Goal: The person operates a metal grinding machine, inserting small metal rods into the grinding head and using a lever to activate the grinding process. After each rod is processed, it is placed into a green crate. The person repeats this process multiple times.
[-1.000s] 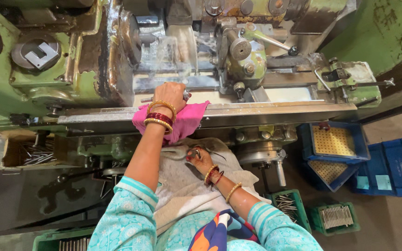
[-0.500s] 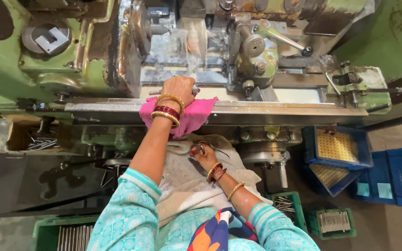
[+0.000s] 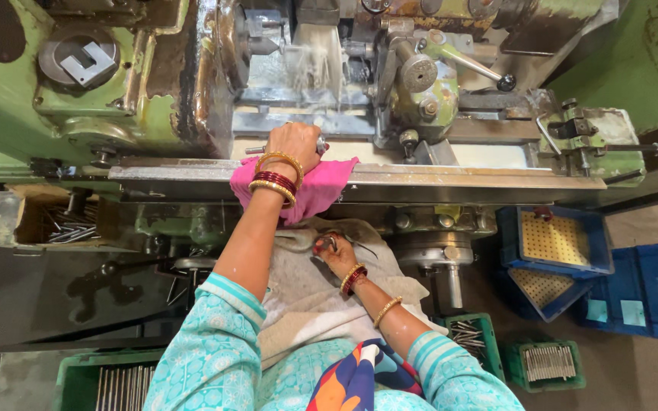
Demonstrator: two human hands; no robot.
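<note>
My left hand (image 3: pixel 295 142) reaches over the front rail of a green metalworking machine (image 3: pixel 154 99), its fingers closed around a thin metal rod (image 3: pixel 255 150) that pokes out to the left. A pink cloth (image 3: pixel 315 190) hangs over the rail right under that wrist. My right hand (image 3: pixel 334 250) rests low on a grey cloth (image 3: pixel 306 297) in my lap, fingers curled on a small metal piece that I cannot make out. White coolant pours over the machine's work area (image 3: pixel 315 61) just beyond my left hand.
A lever with a black knob (image 3: pixel 506 81) sticks out at the machine's right. Blue crates (image 3: pixel 554 240) with perforated trays stand at the right. Green bins of metal pins (image 3: pixel 542 361) sit below. A tray of loose rods (image 3: pixel 70 224) is at the left.
My left hand has moved farther forward over the rail toward the work area, and the pink cloth shifted with it. My right hand stays on the grey cloth.
</note>
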